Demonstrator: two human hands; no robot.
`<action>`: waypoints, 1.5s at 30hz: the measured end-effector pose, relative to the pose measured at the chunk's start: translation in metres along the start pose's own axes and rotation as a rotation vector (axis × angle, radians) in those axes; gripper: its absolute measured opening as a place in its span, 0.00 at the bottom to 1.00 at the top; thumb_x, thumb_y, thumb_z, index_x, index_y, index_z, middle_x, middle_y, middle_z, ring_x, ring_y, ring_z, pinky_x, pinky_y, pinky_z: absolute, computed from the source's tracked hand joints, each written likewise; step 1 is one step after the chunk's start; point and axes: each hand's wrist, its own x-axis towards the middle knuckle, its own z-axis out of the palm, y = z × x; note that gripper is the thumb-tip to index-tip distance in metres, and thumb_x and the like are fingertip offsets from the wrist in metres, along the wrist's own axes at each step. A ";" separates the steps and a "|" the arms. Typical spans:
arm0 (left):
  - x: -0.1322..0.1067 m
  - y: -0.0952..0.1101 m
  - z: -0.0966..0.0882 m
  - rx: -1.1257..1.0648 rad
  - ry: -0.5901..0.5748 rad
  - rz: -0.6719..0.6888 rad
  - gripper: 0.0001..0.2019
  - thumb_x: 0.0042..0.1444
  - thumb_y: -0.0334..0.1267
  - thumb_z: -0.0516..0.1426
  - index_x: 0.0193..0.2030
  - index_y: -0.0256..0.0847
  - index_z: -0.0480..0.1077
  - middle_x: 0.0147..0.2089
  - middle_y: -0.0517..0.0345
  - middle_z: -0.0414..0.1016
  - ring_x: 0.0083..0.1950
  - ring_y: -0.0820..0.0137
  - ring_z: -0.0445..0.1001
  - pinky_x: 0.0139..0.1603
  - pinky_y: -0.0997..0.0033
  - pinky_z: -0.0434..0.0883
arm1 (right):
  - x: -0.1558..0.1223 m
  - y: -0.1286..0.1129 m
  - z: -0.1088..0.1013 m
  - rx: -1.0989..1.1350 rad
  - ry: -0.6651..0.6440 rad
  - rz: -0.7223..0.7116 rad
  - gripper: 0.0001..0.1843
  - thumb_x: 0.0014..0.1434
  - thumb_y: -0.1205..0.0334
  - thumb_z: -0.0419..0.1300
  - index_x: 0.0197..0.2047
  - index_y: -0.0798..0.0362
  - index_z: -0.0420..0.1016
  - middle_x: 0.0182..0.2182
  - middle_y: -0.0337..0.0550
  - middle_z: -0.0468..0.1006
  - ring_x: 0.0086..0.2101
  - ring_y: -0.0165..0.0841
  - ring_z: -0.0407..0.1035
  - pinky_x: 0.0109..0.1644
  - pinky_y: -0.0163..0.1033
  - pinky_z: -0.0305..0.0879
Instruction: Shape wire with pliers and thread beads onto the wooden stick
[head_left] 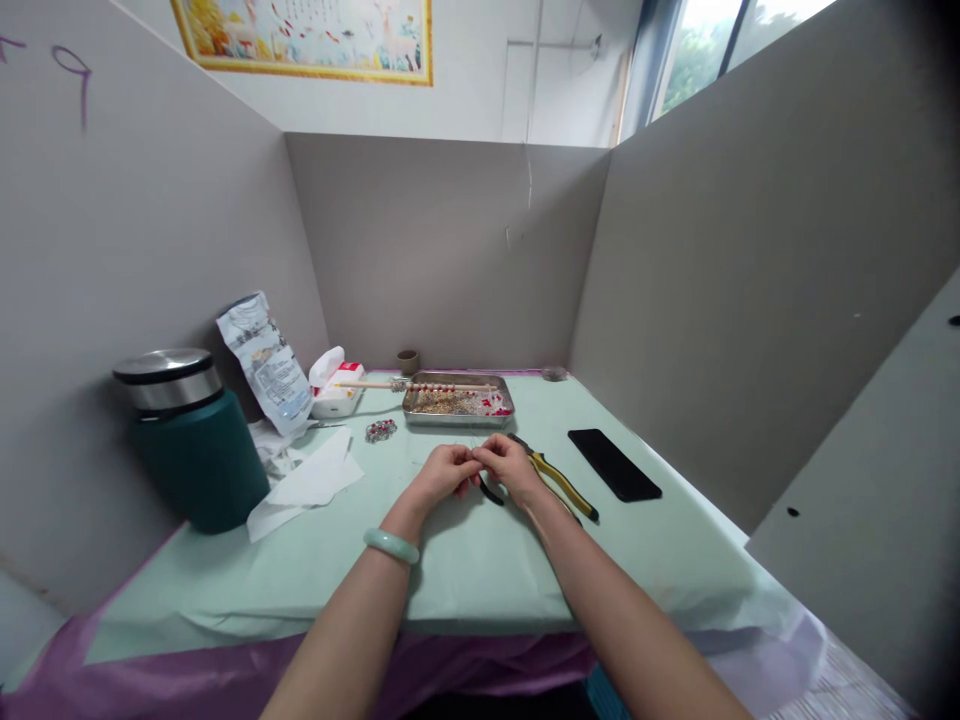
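My left hand (pixel 448 470) and my right hand (pixel 506 465) meet above the middle of the table, thumbs and fingertips pinched together. What they hold is too small to make out; faint thin strands, like wire or thread, show near the fingertips. Yellow-and-black pliers (pixel 564 487) lie just right of my right hand, partly hidden by it. Between the wrists a curved black handle (pixel 491 491) pokes out. Beyond the hands stands a metal tray (pixel 459 422) of gold, clear and red beads. A thin stick (pixel 442 386) with red beads along it rests across the tray.
A small heap of red and silver beadwork (pixel 381 430) lies left of the tray. At left stand a green thermos (pixel 199 455), a foil pouch (pixel 268 360), white paper (pixel 311 478) and a tissue pack (pixel 337 395). A black phone (pixel 613 465) lies right. Grey partitions (pixel 450 250) enclose the table.
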 end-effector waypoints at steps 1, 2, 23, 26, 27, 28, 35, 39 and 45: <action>0.001 -0.001 0.001 0.017 0.022 -0.003 0.12 0.45 0.42 0.61 0.23 0.36 0.67 0.17 0.63 0.68 0.13 0.80 0.59 0.15 0.76 0.52 | 0.000 0.000 0.000 -0.006 0.017 -0.001 0.15 0.46 0.53 0.66 0.25 0.53 0.65 0.14 0.29 0.64 0.15 0.22 0.52 0.18 0.30 0.44; 0.002 -0.001 0.001 0.030 0.040 -0.006 0.12 0.45 0.42 0.61 0.23 0.36 0.67 0.17 0.63 0.68 0.12 0.80 0.59 0.15 0.76 0.52 | 0.000 0.000 0.001 -0.001 0.027 0.005 0.15 0.46 0.53 0.66 0.25 0.53 0.66 0.14 0.29 0.64 0.15 0.22 0.52 0.18 0.30 0.44; 0.001 0.010 -0.007 -0.060 0.292 0.105 0.16 0.44 0.48 0.62 0.25 0.35 0.72 0.15 0.66 0.60 0.17 0.78 0.56 0.19 0.76 0.55 | -0.007 -0.003 0.005 -0.046 -0.222 -0.026 0.10 0.50 0.57 0.63 0.33 0.53 0.69 0.27 0.37 0.74 0.23 0.25 0.64 0.19 0.29 0.51; 0.000 0.011 -0.006 -0.069 0.308 0.110 0.16 0.43 0.49 0.62 0.22 0.36 0.71 0.14 0.66 0.60 0.17 0.79 0.56 0.19 0.77 0.54 | -0.007 -0.003 0.007 -0.043 -0.218 -0.040 0.11 0.48 0.58 0.64 0.33 0.53 0.69 0.27 0.37 0.75 0.24 0.28 0.67 0.19 0.29 0.54; 0.000 0.011 -0.006 -0.072 0.315 0.110 0.16 0.43 0.49 0.62 0.21 0.36 0.71 0.13 0.66 0.59 0.17 0.79 0.56 0.19 0.77 0.54 | -0.007 -0.003 0.007 -0.027 -0.220 -0.032 0.11 0.47 0.58 0.64 0.32 0.53 0.69 0.27 0.38 0.75 0.24 0.29 0.68 0.19 0.30 0.56; 0.000 0.012 -0.006 -0.076 0.324 0.110 0.16 0.42 0.49 0.63 0.21 0.36 0.71 0.13 0.66 0.59 0.17 0.79 0.56 0.19 0.77 0.54 | -0.007 -0.003 0.008 -0.007 -0.216 -0.021 0.12 0.47 0.57 0.65 0.32 0.53 0.69 0.27 0.39 0.76 0.25 0.30 0.69 0.20 0.31 0.59; 0.002 0.011 -0.007 -0.140 0.398 0.102 0.17 0.41 0.51 0.63 0.25 0.35 0.73 0.17 0.64 0.65 0.17 0.79 0.58 0.19 0.77 0.56 | -0.006 -0.005 0.010 0.147 -0.094 0.036 0.16 0.43 0.56 0.68 0.31 0.53 0.68 0.25 0.39 0.78 0.26 0.33 0.73 0.26 0.35 0.67; 0.003 0.009 -0.008 -0.194 0.441 0.105 0.19 0.41 0.50 0.63 0.31 0.35 0.75 0.25 0.60 0.71 0.18 0.80 0.59 0.19 0.77 0.58 | -0.005 -0.007 0.010 0.237 -0.020 0.054 0.18 0.42 0.56 0.70 0.32 0.53 0.68 0.26 0.41 0.79 0.25 0.32 0.74 0.26 0.34 0.68; 0.003 0.009 -0.008 -0.228 0.443 0.094 0.18 0.42 0.49 0.63 0.32 0.34 0.75 0.26 0.59 0.72 0.17 0.81 0.60 0.19 0.77 0.59 | -0.004 -0.005 0.006 0.279 -0.068 0.057 0.17 0.47 0.54 0.67 0.36 0.54 0.70 0.29 0.44 0.79 0.26 0.32 0.74 0.27 0.34 0.69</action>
